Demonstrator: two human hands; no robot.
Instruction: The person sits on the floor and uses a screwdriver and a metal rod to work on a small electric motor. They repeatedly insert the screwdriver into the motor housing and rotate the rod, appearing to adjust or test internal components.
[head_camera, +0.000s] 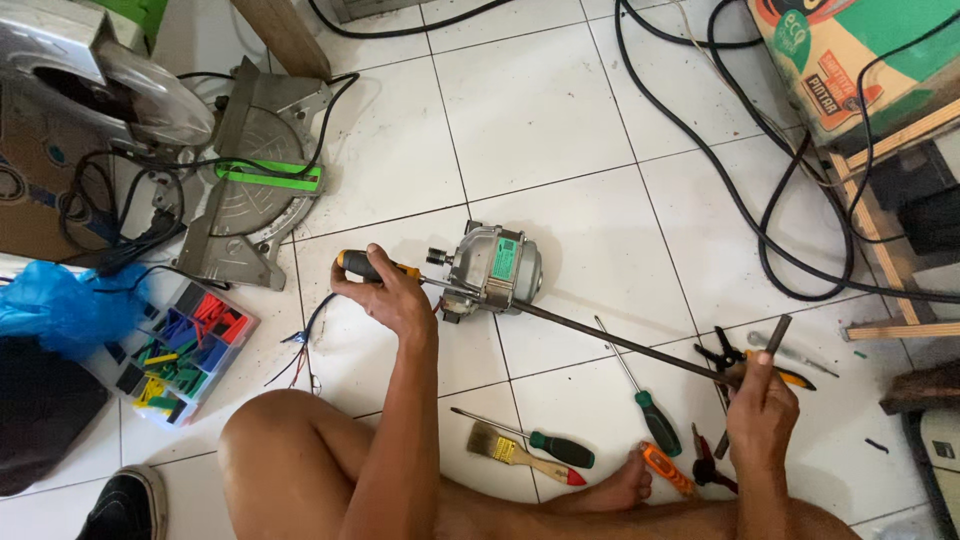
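While left hand (392, 292) fingers grip the yellow-black screwdriver handle (365, 265) beside the grey electric motor (490, 268) on the floor, right hand (760, 405) fingers close on the long dark steel rod (620, 343), axis running motor-to-right-hand diag.

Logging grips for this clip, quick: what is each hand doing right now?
Left hand: closed around the yellow-and-black screwdriver handle, by the small electric motor.
Right hand: closed on the end of the long metal rod.
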